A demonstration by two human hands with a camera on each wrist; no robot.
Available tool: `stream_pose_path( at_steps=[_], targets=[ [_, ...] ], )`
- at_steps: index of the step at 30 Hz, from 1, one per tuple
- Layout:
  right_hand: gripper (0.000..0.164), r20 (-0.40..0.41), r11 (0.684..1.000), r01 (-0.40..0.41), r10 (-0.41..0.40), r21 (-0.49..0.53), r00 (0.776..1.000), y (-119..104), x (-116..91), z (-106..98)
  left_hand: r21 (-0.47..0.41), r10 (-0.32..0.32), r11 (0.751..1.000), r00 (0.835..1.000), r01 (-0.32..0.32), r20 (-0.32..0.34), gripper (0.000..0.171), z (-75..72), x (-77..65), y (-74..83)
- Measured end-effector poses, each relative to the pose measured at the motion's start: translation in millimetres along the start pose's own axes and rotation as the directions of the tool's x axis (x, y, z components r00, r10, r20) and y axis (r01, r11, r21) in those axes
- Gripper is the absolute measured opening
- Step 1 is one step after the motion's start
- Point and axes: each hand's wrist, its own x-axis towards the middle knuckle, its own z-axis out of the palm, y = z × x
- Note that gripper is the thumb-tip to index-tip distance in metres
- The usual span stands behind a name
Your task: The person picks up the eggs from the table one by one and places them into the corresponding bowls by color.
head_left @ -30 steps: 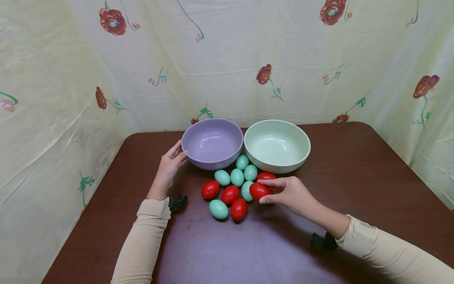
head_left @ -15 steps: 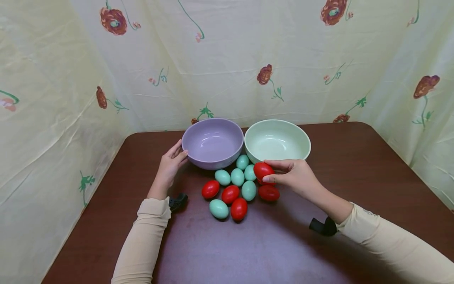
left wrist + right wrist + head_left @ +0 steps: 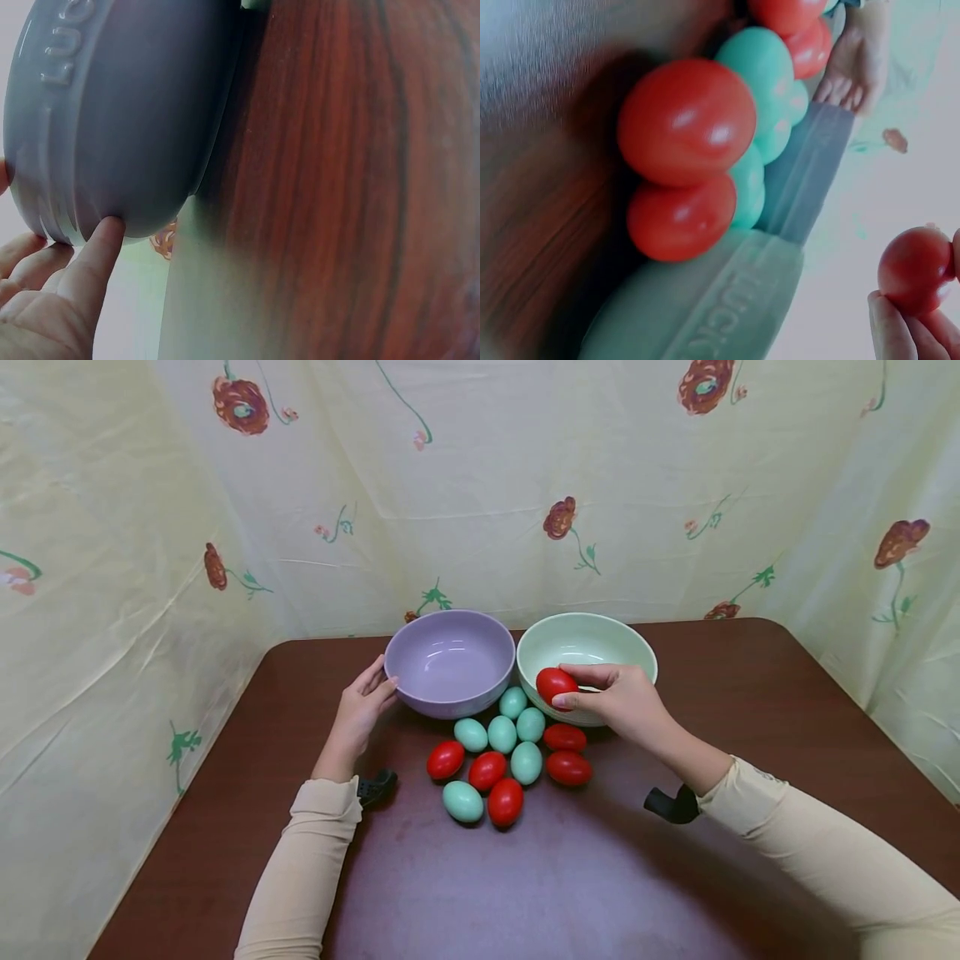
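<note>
My right hand pinches a red egg between thumb and fingers, over the front of the pale green bowl. In the right wrist view, the held red egg shows at the right edge. My left hand holds the purple bowl at its left rim. In the left wrist view, its fingers touch the bowl's outer wall. Before the bowls lie several mint eggs and several red eggs, some touching. Two of the red eggs lie just below the green bowl.
Both bowls stand side by side near the back edge of the dark brown table. A flowered cloth hangs behind and at the sides. A black wrist mount sits under each forearm.
My right hand has lifted the red egg from the right of the group up to the green bowl's front. My left hand stays on the purple bowl.
</note>
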Motion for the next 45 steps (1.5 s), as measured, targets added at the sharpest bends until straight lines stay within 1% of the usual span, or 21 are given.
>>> stream_pose_path(
  at_steps=[1,4,13,16,19,24,28,31,35,39,42,45],
  targets=[
    [0.053,-0.012,1.000,0.008,-0.008,-0.023,1.000,0,2,0,0.000,0.000,1.000,1.000,0.000,0.001,0.061,0.0,-0.1,0.0],
    [0.054,-0.029,0.999,0.018,-0.019,-0.049,0.999,1,9,-3,-0.006,0.005,1.000,1.000,-0.005,0.009,0.060,0.8,0.1,-0.1],
    [0.052,-0.070,0.998,-0.024,0.020,-0.056,0.997,10,30,-8,0.010,0.009,1.000,1.000,-0.009,0.010,0.062,4.0,0.6,-2.6],
    [0.054,-0.073,0.998,-0.029,0.024,-0.062,0.997,13,37,-9,0.010,0.011,1.000,1.000,-0.011,0.001,0.062,3.8,0.7,-3.7],
    [0.054,-0.069,0.995,-0.022,0.016,-0.096,0.997,15,44,-9,0.012,0.017,1.000,1.000,-0.017,0.001,0.062,3.3,0.7,-4.5],
    [0.052,-0.058,0.989,0.000,-0.008,-0.145,0.998,18,55,-8,0.015,0.005,1.000,1.000,-0.005,-0.006,0.060,2.0,0.8,-4.0],
    [0.051,-0.084,0.993,0.010,-0.020,-0.120,0.996,19,65,-9,0.013,0.010,1.000,1.000,-0.010,-0.002,0.060,1.3,1.6,-1.2],
    [0.050,-0.111,0.995,-0.003,-0.008,-0.096,0.994,22,72,-9,0.008,0.001,1.000,1.000,-0.001,0.002,0.061,1.4,0.2,2.2],
    [0.049,-0.113,0.997,-0.036,0.027,-0.075,0.993,27,79,-7,0.005,-0.028,1.000,1.000,0.028,0.002,0.062,2.6,-6.5,8.9],
    [0.048,-0.119,0.996,-0.051,0.043,-0.069,0.992,31,84,-7,0.013,-0.028,1.000,1.000,0.028,0.008,0.062,4.8,-12.2,15.3],
    [0.048,-0.114,0.996,-0.058,0.050,-0.068,0.992,33,88,-8,0.011,-0.021,1.000,1.000,0.021,0.011,0.062,5.3,-12.6,17.0],
    [0.049,-0.105,0.995,-0.071,0.063,-0.068,0.992,36,90,-9,-0.003,-0.022,1.000,1.000,0.022,0.014,0.062,4.3,-10.5,15.2]
  ],
)
